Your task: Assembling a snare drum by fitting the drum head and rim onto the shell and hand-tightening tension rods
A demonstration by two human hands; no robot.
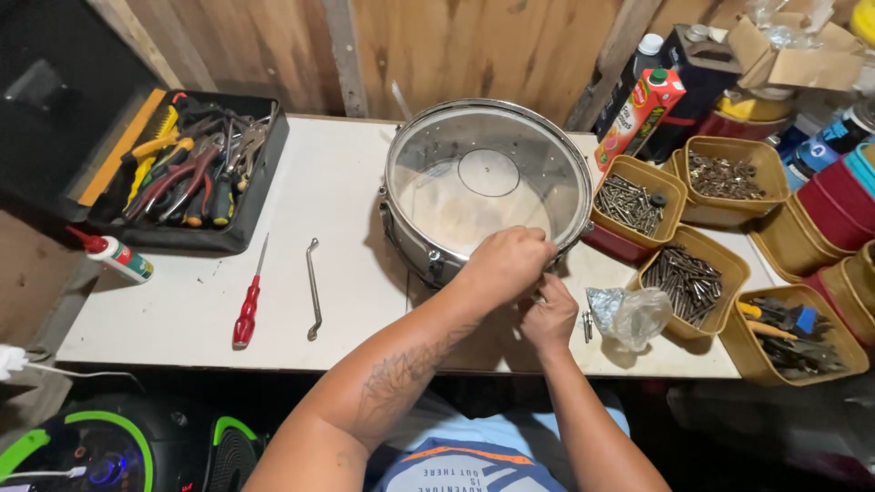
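Both hands, left hand (504, 262) and right hand (550, 315), pinch small hardware at the drum (486, 182) rim, grasped item hidden.

Red-green juice carton (640, 116) upper right, cardboard box (793, 50) behind

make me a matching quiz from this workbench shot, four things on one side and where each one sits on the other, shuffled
Things:
1. red-handled screwdriver
2. round metal snare drum shell
3. black tray of pliers
4. crumpled clear plastic bag

Places:
A. back left of the white table
B. just right of the right hand
C. front left, beside a bent metal rod
D. centre, under the left hand

Pairs: 1-C, 2-D, 3-A, 4-B
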